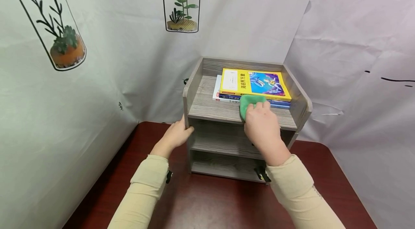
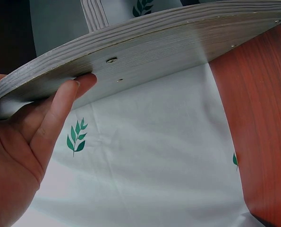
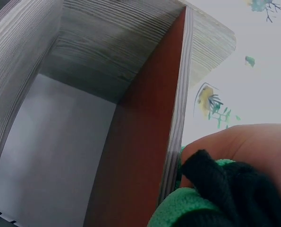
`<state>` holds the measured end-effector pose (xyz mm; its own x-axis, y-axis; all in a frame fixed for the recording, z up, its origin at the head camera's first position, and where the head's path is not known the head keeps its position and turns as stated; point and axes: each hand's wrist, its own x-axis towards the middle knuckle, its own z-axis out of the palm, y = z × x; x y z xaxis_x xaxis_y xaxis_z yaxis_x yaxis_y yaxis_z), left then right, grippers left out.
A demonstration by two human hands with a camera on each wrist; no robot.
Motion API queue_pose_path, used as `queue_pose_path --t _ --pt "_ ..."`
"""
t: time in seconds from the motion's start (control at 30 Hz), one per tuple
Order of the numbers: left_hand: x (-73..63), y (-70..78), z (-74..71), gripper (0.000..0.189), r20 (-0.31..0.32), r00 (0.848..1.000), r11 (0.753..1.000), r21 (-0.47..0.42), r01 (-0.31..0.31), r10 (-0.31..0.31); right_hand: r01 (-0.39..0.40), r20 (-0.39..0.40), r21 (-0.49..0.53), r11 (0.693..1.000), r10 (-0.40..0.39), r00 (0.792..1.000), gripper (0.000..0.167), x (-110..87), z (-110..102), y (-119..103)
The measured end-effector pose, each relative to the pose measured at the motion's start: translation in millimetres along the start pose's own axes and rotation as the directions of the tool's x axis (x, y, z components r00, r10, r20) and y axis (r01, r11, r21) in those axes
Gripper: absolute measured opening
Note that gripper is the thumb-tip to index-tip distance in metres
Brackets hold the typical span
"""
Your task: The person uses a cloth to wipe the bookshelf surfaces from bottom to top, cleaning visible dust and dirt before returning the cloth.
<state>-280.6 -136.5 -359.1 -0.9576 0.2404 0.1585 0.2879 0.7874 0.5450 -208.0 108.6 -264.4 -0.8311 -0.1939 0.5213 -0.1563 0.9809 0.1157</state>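
Note:
A small grey wood-grain shelf unit [image 1: 207, 106] stands on the dark red table. My left hand [image 1: 176, 133] grips the front edge of its left side panel; in the left wrist view, fingers [image 2: 60, 104] lie along the panel's outer face. Bunched in my right hand [image 1: 262, 124] is a green cloth [image 1: 249, 102], held at the front of the top board, just before a stack of books. The top book [image 1: 256, 84] has a yellow cover with a blue picture. In the right wrist view the cloth [image 3: 185, 205] sits right at a board's edge, partly hidden by a dark strap.
Two lower compartments [image 1: 223, 135] open toward me under the top board. Raised side panels [image 1: 299, 101] and a back panel [image 1: 243, 64] enclose the top. White patterned sheeting [image 1: 136, 56] hangs behind and on both sides of the table [image 1: 210, 200].

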Motion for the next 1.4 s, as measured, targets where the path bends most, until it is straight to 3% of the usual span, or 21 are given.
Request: queue_pose_path --t 0.77,1.1,1.4 --pt "-0.8 -0.3 -0.5 0.069 0.004 1.0 1.0 -0.006 0.008 -0.007 0.029 -0.006 -0.001 1.0 -0.029 1.0 0.023 6.5 1.1 -18.5" --pt "-1.8 0.1 -0.7 0.068 0.018 1.0 1.0 -0.009 0.02 -0.019 0.035 0.05 0.001 0.999 -0.035 0.998 0.025 10.9 0.0 -27.7" --pt "-1.0 0.9 -0.9 0.069 0.033 0.999 0.999 -0.021 0.031 -0.03 0.054 0.039 0.002 0.999 -0.054 0.998 0.025 14.8 1.4 -35.0"
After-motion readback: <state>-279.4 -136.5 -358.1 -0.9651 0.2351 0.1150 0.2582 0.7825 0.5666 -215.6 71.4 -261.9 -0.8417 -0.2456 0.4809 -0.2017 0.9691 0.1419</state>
